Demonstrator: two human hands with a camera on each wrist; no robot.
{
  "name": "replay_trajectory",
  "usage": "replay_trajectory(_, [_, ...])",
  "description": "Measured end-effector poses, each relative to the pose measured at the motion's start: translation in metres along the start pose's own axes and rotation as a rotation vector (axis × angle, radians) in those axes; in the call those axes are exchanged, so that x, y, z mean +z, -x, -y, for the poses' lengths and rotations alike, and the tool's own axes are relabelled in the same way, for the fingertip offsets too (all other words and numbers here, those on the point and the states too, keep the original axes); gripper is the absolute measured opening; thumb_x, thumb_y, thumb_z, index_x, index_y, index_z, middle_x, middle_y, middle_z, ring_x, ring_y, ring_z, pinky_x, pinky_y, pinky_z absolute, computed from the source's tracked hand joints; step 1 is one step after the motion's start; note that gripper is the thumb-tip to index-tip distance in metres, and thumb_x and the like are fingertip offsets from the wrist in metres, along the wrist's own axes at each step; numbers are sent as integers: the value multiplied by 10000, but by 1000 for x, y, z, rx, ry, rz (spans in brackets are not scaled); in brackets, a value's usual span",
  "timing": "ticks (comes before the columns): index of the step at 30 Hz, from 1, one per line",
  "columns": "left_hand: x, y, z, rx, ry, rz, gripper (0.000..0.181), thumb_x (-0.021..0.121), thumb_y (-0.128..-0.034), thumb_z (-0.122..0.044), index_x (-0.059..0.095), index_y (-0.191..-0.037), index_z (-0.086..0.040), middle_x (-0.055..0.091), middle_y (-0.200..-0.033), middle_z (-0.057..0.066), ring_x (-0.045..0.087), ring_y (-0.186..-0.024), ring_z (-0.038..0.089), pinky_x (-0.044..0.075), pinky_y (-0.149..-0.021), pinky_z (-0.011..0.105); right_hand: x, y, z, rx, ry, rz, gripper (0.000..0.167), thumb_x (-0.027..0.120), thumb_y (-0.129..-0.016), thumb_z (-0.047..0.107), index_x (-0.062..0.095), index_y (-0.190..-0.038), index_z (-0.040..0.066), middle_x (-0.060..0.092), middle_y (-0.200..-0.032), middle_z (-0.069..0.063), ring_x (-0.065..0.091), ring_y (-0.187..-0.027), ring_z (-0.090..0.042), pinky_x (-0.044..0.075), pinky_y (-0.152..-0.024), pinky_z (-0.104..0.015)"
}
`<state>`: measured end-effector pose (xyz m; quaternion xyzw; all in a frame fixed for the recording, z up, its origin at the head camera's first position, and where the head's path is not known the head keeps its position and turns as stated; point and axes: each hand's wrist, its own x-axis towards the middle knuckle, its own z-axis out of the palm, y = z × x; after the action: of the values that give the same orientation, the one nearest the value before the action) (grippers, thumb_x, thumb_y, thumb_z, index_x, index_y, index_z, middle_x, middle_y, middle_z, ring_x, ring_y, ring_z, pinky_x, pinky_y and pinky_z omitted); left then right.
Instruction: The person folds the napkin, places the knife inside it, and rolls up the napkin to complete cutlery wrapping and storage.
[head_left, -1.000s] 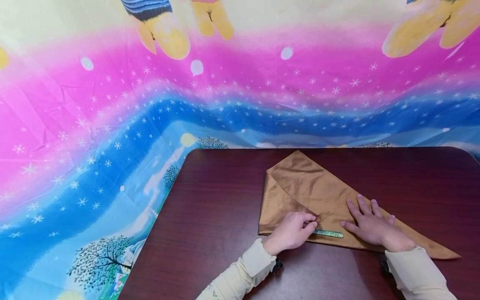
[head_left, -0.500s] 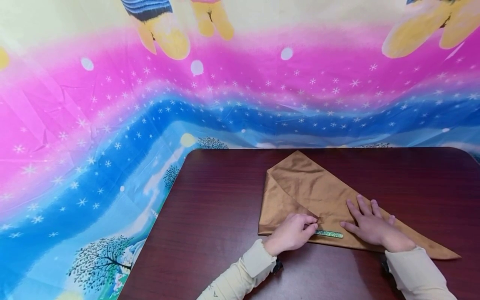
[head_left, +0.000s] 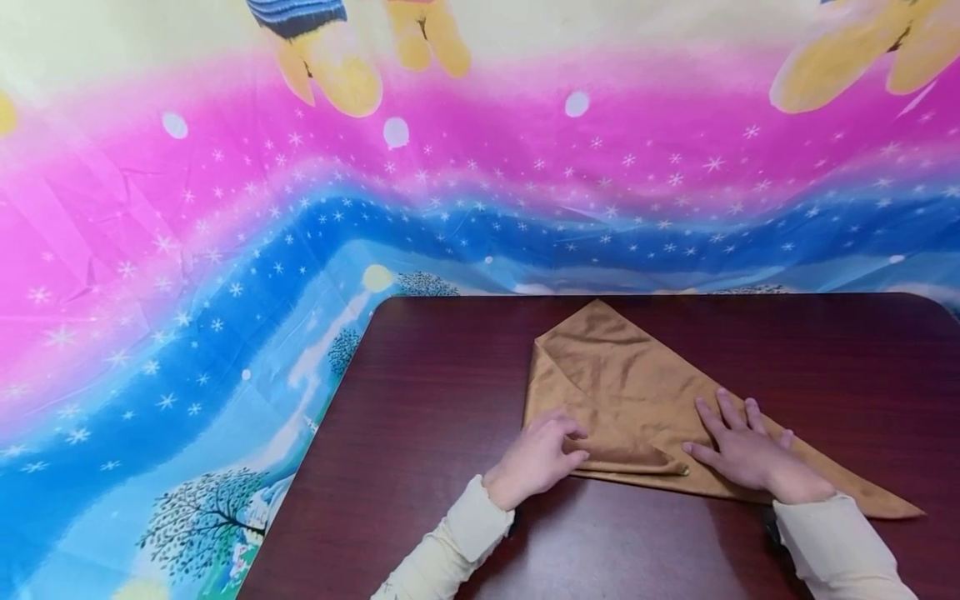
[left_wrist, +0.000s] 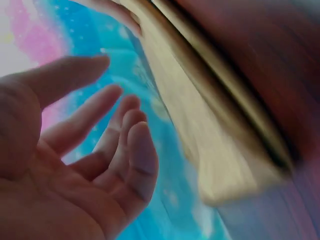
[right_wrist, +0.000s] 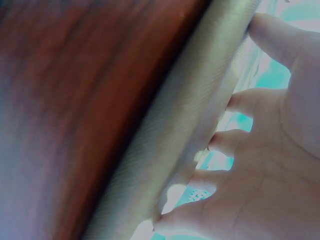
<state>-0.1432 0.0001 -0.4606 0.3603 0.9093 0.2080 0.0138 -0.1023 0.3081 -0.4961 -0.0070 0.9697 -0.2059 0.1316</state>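
Note:
A brown satin cloth [head_left: 630, 375] lies folded on the table, its long point reaching to the right. Its lower left part is turned over in a narrow flap [head_left: 626, 460] along the near edge, and the green strip is covered except perhaps a speck at the flap's end. My left hand [head_left: 536, 457] is over the cloth's lower left side, fingers loosely bent; in the left wrist view the hand [left_wrist: 100, 155] holds nothing beside the cloth [left_wrist: 210, 130]. My right hand [head_left: 750, 450] rests with spread fingers on the cloth's right part; the right wrist view shows its fingertips [right_wrist: 229, 102] against the cloth [right_wrist: 175, 125].
The dark red-brown table [head_left: 420, 400] has rounded far corners. Behind it and down its left side hangs a pink and blue printed sheet [head_left: 480, 150] with snowflakes and trees.
My left hand has let go of the cloth's folded edge and moved left. The edge now lies over the green strip, which showed before. My right hand has stayed in place.

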Motion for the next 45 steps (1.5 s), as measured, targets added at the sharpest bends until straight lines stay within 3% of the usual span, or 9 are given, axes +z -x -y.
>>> replay_trajectory(8, [-4, 20, 27, 42, -180, 51, 203, 810, -744, -295, 740, -908, -199, 593, -839, -73, 585, -808, 85, 470, -683, 194, -2, -1, 1, 13, 9, 0, 914, 474, -920, 617, 206, -1502, -35, 1, -1553, -331, -39, -1348, -640, -2, -867, -874])
replay_trajectory(19, [3, 22, 35, 174, -381, 98, 78, 723, -828, -229, 709, -903, -243, 615, -823, -83, 618, -719, 82, 472, -588, 234, 0, -1, 2, 5, 13, 10, 910, 464, -925, 617, 196, -1508, -28, -1, -1554, -330, -32, -1348, -639, 4, -865, -876])
replay_trajectory(26, [4, 21, 38, 226, -378, 114, 73, 685, -841, -185, 668, -799, -243, 598, -789, -84, 598, -654, 81, 454, -561, 244, -1, -1, 2, 15, 8, 3, 922, 466, -918, 628, 193, -1511, -23, -9, -1557, -324, -47, -1353, -633, -5, -869, -872])
replay_trajectory(32, [3, 22, 40, 258, -376, 103, 73, 703, -822, -191, 704, -807, -262, 604, -799, -102, 597, -664, 60, 456, -575, 230, -1, -1, 1, 16, 9, 6, 917, 468, -920, 623, 195, -1509, -24, -8, -1556, -326, -43, -1353, -633, 0, -867, -874])
replay_trajectory(38, [2, 22, 41, 251, -341, 107, 76, 690, -853, -229, 692, -786, -265, 584, -785, -107, 581, -661, 45, 448, -573, 214, -1, -1, 0, 14, 9, 6, 919, 466, -920, 624, 190, -1511, -24, -10, -1556, -327, -51, -1356, -629, -8, -868, -874])
replay_trajectory(41, [2, 23, 41, 225, -326, 65, 68, 663, -886, -264, 701, -830, -257, 569, -796, -99, 565, -677, 53, 438, -569, 207, -1, -1, 0, 15, 10, 5, 927, 462, -917, 634, 188, -1512, -23, -13, -1557, -325, -51, -1356, -629, -8, -869, -873])
replay_trajectory(45, [4, 22, 44, 163, -340, -45, 90, 633, -910, -291, 706, -922, -241, 574, -872, -78, 559, -743, 95, 436, -593, 220, -1, -1, 0, 18, 8, 6, 934, 458, -913, 644, 184, -1514, -17, -21, -1560, -318, -53, -1356, -629, -10, -870, -871])
